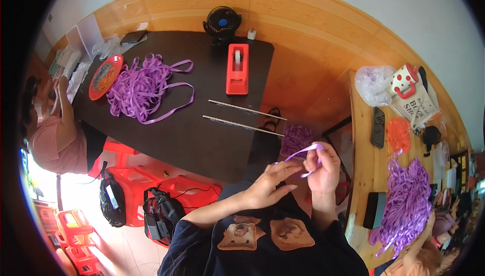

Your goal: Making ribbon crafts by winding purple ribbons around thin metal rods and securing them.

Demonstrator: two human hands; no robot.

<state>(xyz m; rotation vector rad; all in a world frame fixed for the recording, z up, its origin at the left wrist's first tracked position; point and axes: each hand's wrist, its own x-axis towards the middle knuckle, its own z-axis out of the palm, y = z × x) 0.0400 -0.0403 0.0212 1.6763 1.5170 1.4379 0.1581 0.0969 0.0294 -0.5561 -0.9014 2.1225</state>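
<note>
Above my lap, my right hand (pixel 324 169) is closed in a pinch on a thin purple ribbon (pixel 306 148). The ribbon runs from those fingertips toward the fingers of my left hand (pixel 274 184), and a short end hangs beside my right palm. Left fingers are stretched out, with the thumb apart; the ribbon touches them and goes partly out of sight behind them. Two slender metal rods (pixel 247 109) lie side by side across the dark table's right edge, just beyond my hands. A heap of purple ribbon (pixel 141 88) covers the table's left part.
On the dark table (pixel 202 149) are a red tape dispenser (pixel 237 76), a black fan (pixel 222 23) and a red plate (pixel 106 77). More purple ribbon (pixel 406 203) lies on the wooden table at right. Bags (pixel 161 213) rest on red stools. Other people sit at both sides.
</note>
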